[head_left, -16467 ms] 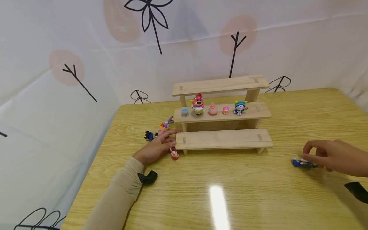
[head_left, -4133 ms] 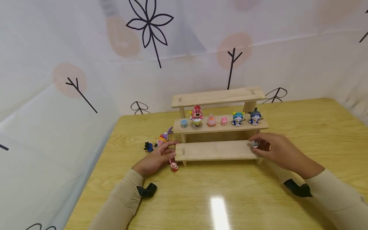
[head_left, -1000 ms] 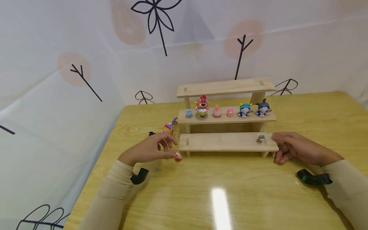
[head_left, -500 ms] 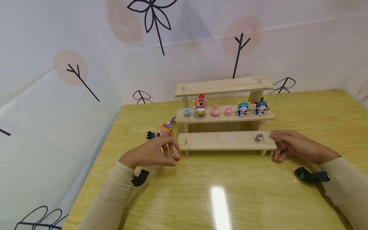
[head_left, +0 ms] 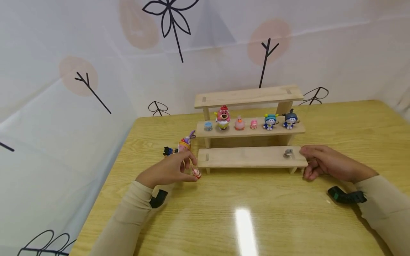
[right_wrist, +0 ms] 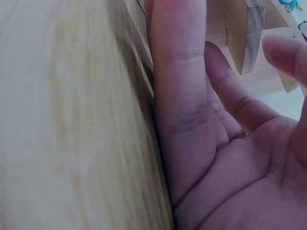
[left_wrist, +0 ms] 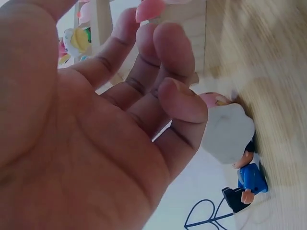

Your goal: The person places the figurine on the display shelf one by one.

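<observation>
My left hand (head_left: 169, 169) is on the table left of the stepped wooden shelf (head_left: 250, 156). Its thumb and index finger are around a small pink-and-red figurine (head_left: 196, 173); a pink piece of it (left_wrist: 149, 9) shows by a fingertip in the left wrist view. At the right end of the lowest step, my right hand (head_left: 333, 163) rests on the table, its upper fingertip at the board's edge. A small grey figurine (head_left: 288, 153) sits on that step near this hand. Behind the left hand lie a purple-eared figurine (head_left: 185, 142) and a blue figurine with black hair (head_left: 169, 151).
On the middle step stand a blue cup-like piece (head_left: 208, 126), a pink bear figurine (head_left: 222, 118), a pink bird (head_left: 239, 123), a small pink figurine (head_left: 253, 124) and two blue-clad figurines, one turquoise-hatted (head_left: 270, 122), one grey-hatted (head_left: 290, 120). A patterned cloth (head_left: 217, 64) hangs behind.
Since the earlier frames, the grey-hatted figurine and the grey figurine came onto the shelf. My right hand let go of the grey one; my left hand left the shelf and closed in on the pink-and-red figurine.
</observation>
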A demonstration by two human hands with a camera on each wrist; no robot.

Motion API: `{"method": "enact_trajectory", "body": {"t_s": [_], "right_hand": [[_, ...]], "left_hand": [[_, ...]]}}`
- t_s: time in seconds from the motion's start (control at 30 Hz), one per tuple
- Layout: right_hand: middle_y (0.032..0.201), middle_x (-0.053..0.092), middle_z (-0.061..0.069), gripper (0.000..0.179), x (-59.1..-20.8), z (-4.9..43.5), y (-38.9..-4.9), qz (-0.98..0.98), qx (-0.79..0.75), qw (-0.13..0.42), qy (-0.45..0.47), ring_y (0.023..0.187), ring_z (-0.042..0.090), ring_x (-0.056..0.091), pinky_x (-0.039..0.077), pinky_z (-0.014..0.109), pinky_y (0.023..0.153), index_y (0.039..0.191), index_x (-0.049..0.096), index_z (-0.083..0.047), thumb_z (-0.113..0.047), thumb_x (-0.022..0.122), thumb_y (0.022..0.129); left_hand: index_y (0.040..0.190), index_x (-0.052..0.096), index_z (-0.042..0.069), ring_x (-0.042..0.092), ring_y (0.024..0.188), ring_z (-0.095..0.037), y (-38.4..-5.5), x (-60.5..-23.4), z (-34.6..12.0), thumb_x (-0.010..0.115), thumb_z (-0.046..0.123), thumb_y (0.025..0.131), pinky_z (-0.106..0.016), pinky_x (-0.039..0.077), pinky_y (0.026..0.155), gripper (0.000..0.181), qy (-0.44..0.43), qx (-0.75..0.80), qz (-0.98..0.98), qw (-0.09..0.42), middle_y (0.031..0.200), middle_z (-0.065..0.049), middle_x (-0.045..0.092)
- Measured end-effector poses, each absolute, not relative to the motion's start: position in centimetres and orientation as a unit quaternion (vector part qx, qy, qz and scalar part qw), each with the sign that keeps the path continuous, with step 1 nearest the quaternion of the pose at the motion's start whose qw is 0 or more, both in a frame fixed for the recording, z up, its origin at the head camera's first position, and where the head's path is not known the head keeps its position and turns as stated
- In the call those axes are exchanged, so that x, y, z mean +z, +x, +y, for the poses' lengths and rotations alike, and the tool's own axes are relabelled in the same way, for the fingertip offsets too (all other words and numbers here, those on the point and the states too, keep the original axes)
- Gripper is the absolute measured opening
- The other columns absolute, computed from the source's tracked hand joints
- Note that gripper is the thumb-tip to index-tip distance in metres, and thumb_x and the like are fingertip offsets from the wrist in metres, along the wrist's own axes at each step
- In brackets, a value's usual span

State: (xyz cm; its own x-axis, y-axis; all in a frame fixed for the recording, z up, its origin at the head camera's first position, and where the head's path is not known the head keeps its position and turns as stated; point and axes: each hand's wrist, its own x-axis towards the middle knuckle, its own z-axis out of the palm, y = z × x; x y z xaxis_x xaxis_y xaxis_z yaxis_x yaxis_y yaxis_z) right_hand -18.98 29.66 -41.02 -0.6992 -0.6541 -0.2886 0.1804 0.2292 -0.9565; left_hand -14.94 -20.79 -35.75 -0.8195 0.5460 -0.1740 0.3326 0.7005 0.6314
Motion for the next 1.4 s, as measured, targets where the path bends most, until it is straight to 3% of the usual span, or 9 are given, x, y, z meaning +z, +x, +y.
{"method": "enact_trajectory", "body": {"t_s": [0.27,0.43,0.57,0.83,1.07,1.4], "right_hand": [[0.091,0.072,0.015,0.035,-40.9,29.7,-19.0,0.71,-0.593,0.337,-0.173,0.08,0.023,0.073,0.061,0.039,0.072,0.124,0.056,-0.023,-0.03,0.024,0.112],[0.092,0.072,0.014,0.032,-40.7,29.4,-19.0,0.718,-0.588,0.336,-0.161,0.08,0.022,0.073,0.061,0.038,0.073,0.122,0.055,-0.027,-0.031,0.026,0.112],[0.091,0.072,0.015,0.032,-40.6,29.2,-19.1,0.719,-0.589,0.334,-0.156,0.08,0.023,0.073,0.061,0.039,0.072,0.122,0.055,-0.022,-0.032,0.027,0.112],[0.091,0.072,0.016,0.033,-41.0,29.1,-19.0,0.727,-0.584,0.332,-0.142,0.079,0.025,0.073,0.061,0.04,0.072,0.124,0.053,-0.016,-0.034,0.028,0.112],[0.088,0.072,0.016,0.032,-41.0,29.2,-18.8,0.731,-0.583,0.327,-0.137,0.077,0.025,0.073,0.061,0.041,0.072,0.125,0.05,-0.015,-0.035,0.029,0.111],[0.088,0.072,0.016,0.035,-41.1,29.2,-18.7,0.734,-0.58,0.327,-0.132,0.077,0.025,0.073,0.061,0.041,0.072,0.127,0.048,-0.011,-0.037,0.03,0.111]], "left_hand": [[0.1,0.06,0.02,0.06,0.075,-0.008,-15.2,-36.1,-20.2,0.08,0.035,0.086,-0.026,0.051,0.067,0.029,0.23,0.285,0.917,0.158,0.084,0.006,0.064],[0.096,0.064,0.018,0.062,0.078,-0.006,-15.2,-36.1,-20.2,0.079,0.03,0.088,-0.024,0.053,0.071,0.021,0.235,0.273,0.922,0.145,0.086,0.007,0.066],[0.095,0.065,0.018,0.062,0.077,-0.006,-15.3,-36.1,-20.1,0.078,0.026,0.089,-0.023,0.053,0.069,0.016,0.249,0.26,0.923,0.132,0.085,0.008,0.066],[0.092,0.064,0.023,0.059,0.073,-0.008,-15.2,-36.6,-19.9,0.073,0.043,0.091,-0.026,0.05,0.064,0.022,0.217,0.261,0.929,0.148,0.084,0.009,0.065],[0.091,0.065,0.022,0.056,0.065,-0.007,-15.2,-36.9,-19.2,0.062,0.053,0.095,-0.026,0.048,0.06,0.032,0.213,0.23,0.941,0.125,0.078,0.011,0.064],[0.087,0.069,0.023,0.058,0.063,-0.003,-14.9,-36.6,-19.1,0.068,0.042,0.095,-0.024,0.049,0.059,0.021,0.223,0.221,0.942,0.123,0.075,0.014,0.066]]}}
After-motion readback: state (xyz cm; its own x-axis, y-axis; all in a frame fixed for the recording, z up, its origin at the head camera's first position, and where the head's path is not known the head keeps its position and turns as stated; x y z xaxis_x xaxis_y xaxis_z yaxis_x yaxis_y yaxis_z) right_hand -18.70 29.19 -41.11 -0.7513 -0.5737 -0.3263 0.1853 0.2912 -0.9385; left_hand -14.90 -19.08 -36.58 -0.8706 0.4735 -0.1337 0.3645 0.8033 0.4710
